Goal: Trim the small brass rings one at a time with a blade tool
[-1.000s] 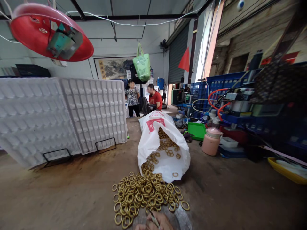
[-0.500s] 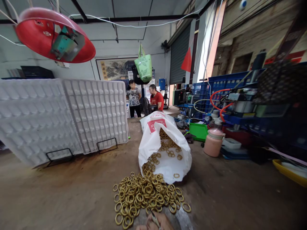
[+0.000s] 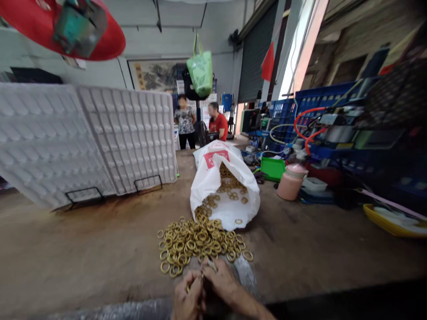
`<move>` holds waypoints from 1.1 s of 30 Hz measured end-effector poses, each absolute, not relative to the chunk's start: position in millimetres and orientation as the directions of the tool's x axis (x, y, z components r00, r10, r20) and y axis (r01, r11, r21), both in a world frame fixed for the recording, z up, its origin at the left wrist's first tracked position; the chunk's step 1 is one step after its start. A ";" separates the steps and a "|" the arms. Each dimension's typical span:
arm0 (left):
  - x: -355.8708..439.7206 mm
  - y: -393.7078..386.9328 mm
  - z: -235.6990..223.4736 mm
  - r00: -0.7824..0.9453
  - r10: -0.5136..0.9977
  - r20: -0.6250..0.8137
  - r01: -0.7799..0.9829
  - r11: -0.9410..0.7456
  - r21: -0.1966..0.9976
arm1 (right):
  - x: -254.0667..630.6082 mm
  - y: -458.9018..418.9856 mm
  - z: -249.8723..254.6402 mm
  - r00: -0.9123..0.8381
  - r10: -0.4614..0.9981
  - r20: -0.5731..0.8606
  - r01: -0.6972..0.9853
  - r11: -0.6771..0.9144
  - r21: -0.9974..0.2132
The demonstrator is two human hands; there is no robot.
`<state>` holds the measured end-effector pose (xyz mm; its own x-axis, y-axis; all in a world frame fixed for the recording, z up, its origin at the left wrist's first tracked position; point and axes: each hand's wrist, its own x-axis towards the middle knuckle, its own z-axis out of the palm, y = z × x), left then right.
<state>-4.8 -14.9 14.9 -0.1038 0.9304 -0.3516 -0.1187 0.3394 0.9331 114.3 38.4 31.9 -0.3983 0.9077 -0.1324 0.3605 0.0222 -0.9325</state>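
White moulded trays (image 3: 128, 138) propped on brown, stained table (image 3: 100, 249) at left. Your left hand (image 3: 187, 298) curled, gold-coloured ring (image 3: 188, 288) showing in grip. Ring pile (image 3: 198, 240) just beyond, at mouth of white bag (image 3: 208, 178). Your right hand (image 3: 222, 278) closed around small pointed tool (image 3: 212, 265). Farther right: green tray (image 3: 272, 169), pink jug (image 3: 290, 183), blue crates (image 3: 315, 101) along room's side.

Toward the near edge of the brown worktable (image 3: 110, 249) lies a heap of round brass-coloured metal rings (image 3: 196, 242). Behind, a white plastic sack (image 3: 202, 184) holds more. Left of it stand dimpled white panels (image 3: 131, 142); right, a green rectangular tray (image 3: 273, 169) sits beyond a pink cylindrical jug (image 3: 288, 184).
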 end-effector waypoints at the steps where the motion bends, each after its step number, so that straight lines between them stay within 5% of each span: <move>1: -3.8 -16.0 19.7 -0.108 0.937 -0.333 -0.125 0.320 0.939 | 114.6 37.6 34.9 -0.393 0.913 -0.113 0.343 0.032 -0.939; 11: -3.6 -26.6 42.1 -0.040 0.959 -0.279 -0.231 0.263 0.937 | 116.8 36.3 28.9 -0.433 0.896 -0.096 0.182 -0.017 -0.983; 33: -6.2 -28.5 32.2 -0.087 0.943 -0.321 -0.377 0.267 0.887 | 113.7 34.4 30.4 -0.469 0.883 -0.021 0.253 0.112 -0.961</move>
